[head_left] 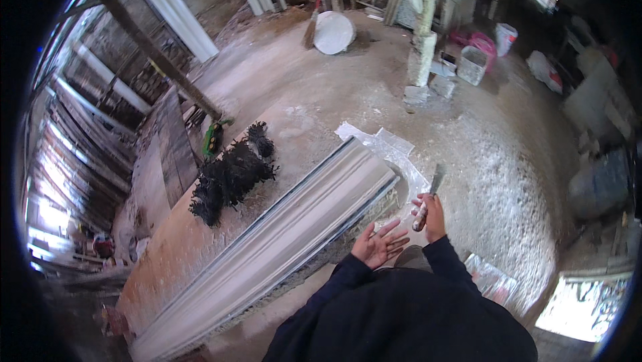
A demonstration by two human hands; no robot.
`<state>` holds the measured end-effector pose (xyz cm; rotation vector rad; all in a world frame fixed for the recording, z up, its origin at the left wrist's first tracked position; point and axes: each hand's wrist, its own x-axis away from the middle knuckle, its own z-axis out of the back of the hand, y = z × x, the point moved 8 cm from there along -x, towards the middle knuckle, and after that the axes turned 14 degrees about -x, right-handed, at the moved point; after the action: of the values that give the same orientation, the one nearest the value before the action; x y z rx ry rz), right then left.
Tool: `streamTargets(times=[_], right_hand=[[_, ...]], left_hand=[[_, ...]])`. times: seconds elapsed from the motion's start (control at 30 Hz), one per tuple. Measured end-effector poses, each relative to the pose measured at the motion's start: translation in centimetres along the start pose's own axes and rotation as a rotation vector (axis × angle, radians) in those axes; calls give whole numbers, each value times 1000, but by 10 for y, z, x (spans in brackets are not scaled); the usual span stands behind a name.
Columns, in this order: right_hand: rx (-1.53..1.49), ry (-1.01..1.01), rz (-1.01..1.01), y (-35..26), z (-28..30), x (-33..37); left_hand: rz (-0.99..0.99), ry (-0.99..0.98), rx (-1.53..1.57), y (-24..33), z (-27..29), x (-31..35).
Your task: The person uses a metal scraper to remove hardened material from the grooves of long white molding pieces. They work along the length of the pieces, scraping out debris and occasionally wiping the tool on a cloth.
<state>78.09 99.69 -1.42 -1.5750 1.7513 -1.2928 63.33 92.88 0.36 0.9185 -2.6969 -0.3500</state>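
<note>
- A person in dark sleeves stands at a dusty work floor, the right hand [433,219] loosely gripping a knife [437,179], its fingers curled partly around the handle.
- The left hand [380,246] is bare and holds nothing, palm turned up and fingers spread, just beside the right.
- The knife's long axis points away from the body, the handle at the right fingers and the blade beyond them, tipped slightly rightward.
- A long pale moulding [284,231] lies ahead and to the left of both hands, its long axis slanting from its far end, just ahead of the hands, down to the lower left.
- The left hand is the nearer to the moulding; neither hand appears to touch it.
- The moulding looks chalky white, ridged along its length and edged with dark strips; the knife has a grey blade and a brownish handle smeared with white.
- Crumpled clear plastic [401,153] sits at the far end, and shaggy black bundles [234,173] lie beyond the moulding's long side.
</note>
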Motion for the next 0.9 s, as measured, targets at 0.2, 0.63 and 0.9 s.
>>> streamTargets(times=[0.2,0.63,0.9], right_hand=[[1192,-757,-98,-42,-25,-69],[1497,-1508,386,-30,-54,-143],[1521,-1534,390,-13,-49,-116]], left_hand=[[-189,221,254,-20,81,-19],[-726,448,472,-9,120,-127],[-777,578,414,-4,135,-130]])
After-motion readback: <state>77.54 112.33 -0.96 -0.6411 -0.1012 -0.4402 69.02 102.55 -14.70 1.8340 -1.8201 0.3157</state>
